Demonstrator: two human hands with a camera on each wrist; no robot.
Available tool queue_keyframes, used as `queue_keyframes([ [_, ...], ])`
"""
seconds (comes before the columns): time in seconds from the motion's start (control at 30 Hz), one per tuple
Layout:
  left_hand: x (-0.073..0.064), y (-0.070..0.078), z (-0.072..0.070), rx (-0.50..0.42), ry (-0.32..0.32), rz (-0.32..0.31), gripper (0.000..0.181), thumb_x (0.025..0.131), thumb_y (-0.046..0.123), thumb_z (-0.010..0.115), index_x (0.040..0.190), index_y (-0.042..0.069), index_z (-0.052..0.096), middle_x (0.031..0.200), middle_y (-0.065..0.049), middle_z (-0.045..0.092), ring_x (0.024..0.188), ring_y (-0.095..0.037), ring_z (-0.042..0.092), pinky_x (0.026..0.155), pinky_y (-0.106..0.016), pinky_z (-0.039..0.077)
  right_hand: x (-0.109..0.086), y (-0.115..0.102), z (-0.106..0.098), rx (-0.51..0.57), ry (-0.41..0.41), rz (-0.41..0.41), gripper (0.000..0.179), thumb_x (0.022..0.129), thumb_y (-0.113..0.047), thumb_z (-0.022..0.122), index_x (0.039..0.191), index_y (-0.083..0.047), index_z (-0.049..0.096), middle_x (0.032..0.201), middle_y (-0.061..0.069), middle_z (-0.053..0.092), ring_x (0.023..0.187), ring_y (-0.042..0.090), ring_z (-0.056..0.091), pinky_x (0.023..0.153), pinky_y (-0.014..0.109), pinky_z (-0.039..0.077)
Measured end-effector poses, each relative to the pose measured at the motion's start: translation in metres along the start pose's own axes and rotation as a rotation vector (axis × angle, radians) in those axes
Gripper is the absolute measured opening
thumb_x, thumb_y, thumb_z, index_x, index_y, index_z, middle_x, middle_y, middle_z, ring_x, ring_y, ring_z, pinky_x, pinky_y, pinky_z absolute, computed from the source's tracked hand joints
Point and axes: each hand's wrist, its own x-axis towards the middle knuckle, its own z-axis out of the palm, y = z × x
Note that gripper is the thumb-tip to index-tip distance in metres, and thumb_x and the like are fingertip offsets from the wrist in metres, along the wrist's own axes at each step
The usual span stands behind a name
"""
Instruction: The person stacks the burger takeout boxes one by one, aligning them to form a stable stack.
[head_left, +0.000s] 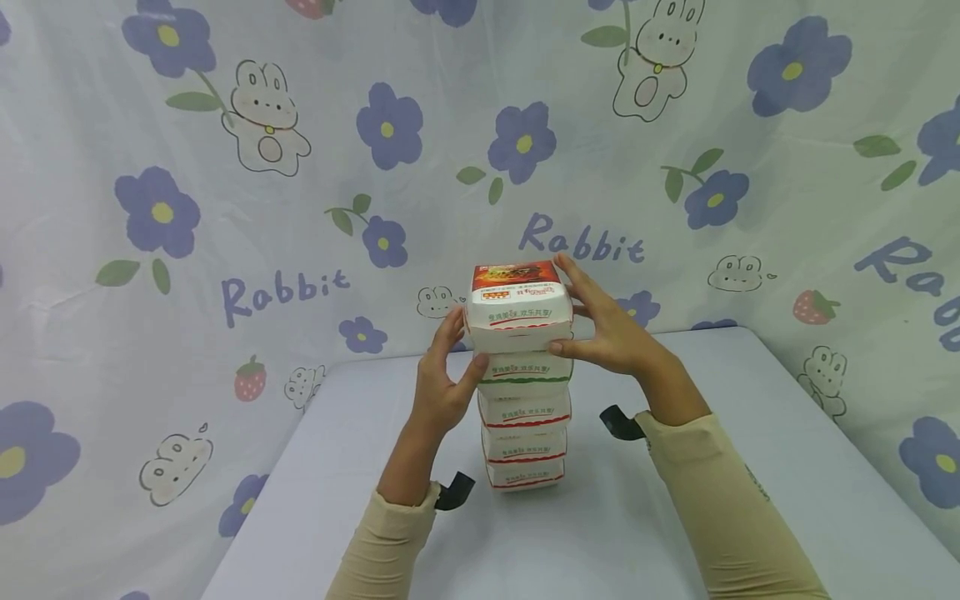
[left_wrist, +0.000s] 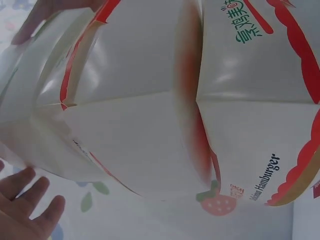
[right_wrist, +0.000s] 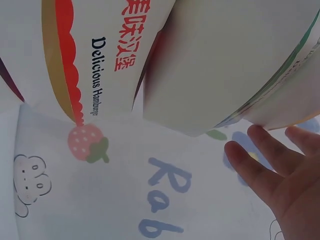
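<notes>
Several white paper burger boxes stand in a tall stack on the table. The top box [head_left: 519, 321] has a red and orange printed lid; the box under it [head_left: 525, 375] has a green wavy edge, and the lower boxes [head_left: 525, 412] have red ones. My left hand [head_left: 441, 387] is at the left side of the upper boxes, thumb at the near edge. On the opposite side my right hand [head_left: 618, 333] has its thumb at the front of the top box. Both wrist views show spread fingers beside the cartons; firm contact is hard to judge.
The white table [head_left: 300, 533] extends around the stack. Behind it hangs a pale cloth [head_left: 420, 200] with rabbits, purple flowers and strawberries. A black wrist mount [head_left: 454, 492] sits on the left sleeve, another black mount [head_left: 622, 422] on the right.
</notes>
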Motion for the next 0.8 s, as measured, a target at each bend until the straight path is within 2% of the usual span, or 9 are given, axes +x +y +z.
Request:
queue_keyframes([
  [0.1, -0.004, -0.012, 0.003, -0.003, 0.002, 0.001, 0.065, 0.089, 0.009, 0.062, 0.143, -0.011, 0.033, 0.142, -0.024, 0.046, 0.132, -0.037, 0.043, 0.107, -0.049, 0.037, 0.000, -0.001, 0.000, 0.000, 0.002, -0.006, 0.108, 0.079, -0.035, 0.077, 0.156, -0.035, 0.001, 0.161, -0.011, 0.006, 0.142, 0.030, 0.028, 0.107, 0.054, 0.035],
  [0.23, -0.010, -0.032, 0.006, 0.005, 0.001, -0.007, 0.067, 0.094, 0.025, 0.061, 0.148, -0.003, 0.032, 0.146, -0.015, 0.045, 0.134, -0.031, 0.042, 0.107, -0.048, 0.036, 0.000, -0.003, 0.000, 0.000, 0.003, -0.019, 0.108, 0.080, -0.035, 0.077, 0.157, -0.033, 0.002, 0.161, -0.010, 0.006, 0.141, 0.030, 0.029, 0.106, 0.055, 0.035],
  [0.33, -0.011, -0.036, 0.006, 0.010, 0.003, -0.011, 0.072, 0.097, 0.044, 0.056, 0.149, 0.001, 0.032, 0.148, -0.009, 0.044, 0.135, -0.026, 0.042, 0.108, -0.045, 0.036, 0.000, -0.003, 0.000, -0.002, 0.005, -0.027, 0.107, 0.080, -0.033, 0.077, 0.157, -0.033, 0.003, 0.161, -0.010, 0.007, 0.141, 0.030, 0.029, 0.106, 0.056, 0.036],
  [0.43, -0.011, -0.036, 0.006, 0.003, 0.007, -0.004, 0.073, 0.097, 0.049, 0.053, 0.150, 0.004, 0.031, 0.148, -0.007, 0.044, 0.135, -0.025, 0.042, 0.109, -0.045, 0.035, 0.000, -0.005, 0.000, -0.008, 0.008, -0.022, 0.107, 0.079, -0.034, 0.077, 0.157, -0.035, 0.003, 0.161, -0.011, 0.008, 0.141, 0.029, 0.029, 0.106, 0.055, 0.036],
  [0.6, -0.014, -0.034, 0.005, -0.007, 0.005, -0.013, 0.071, 0.097, 0.043, 0.056, 0.151, 0.005, 0.031, 0.148, -0.008, 0.044, 0.134, -0.027, 0.042, 0.108, -0.046, 0.036, -0.001, -0.006, 0.001, -0.022, 0.010, -0.003, 0.107, 0.079, -0.036, 0.077, 0.157, -0.030, 0.005, 0.162, -0.009, 0.008, 0.141, 0.030, 0.030, 0.106, 0.053, 0.037],
  [0.67, -0.015, -0.033, 0.005, -0.011, 0.004, -0.024, 0.067, 0.096, 0.031, 0.060, 0.150, 0.003, 0.031, 0.149, -0.010, 0.043, 0.134, -0.028, 0.042, 0.108, -0.048, 0.035, -0.002, -0.006, 0.002, -0.023, 0.009, -0.004, 0.108, 0.079, -0.036, 0.077, 0.158, -0.028, 0.005, 0.162, -0.008, 0.007, 0.141, 0.030, 0.030, 0.105, 0.053, 0.037],
  [0.8, -0.010, -0.009, 0.001, -0.004, 0.006, -0.036, 0.066, 0.089, 0.008, 0.063, 0.146, -0.006, 0.033, 0.146, -0.020, 0.044, 0.131, -0.036, 0.045, 0.106, -0.054, 0.036, -0.002, -0.004, 0.001, -0.019, 0.003, -0.013, 0.108, 0.079, -0.037, 0.077, 0.157, -0.031, 0.004, 0.162, -0.009, 0.006, 0.141, 0.030, 0.029, 0.105, 0.053, 0.037],
])
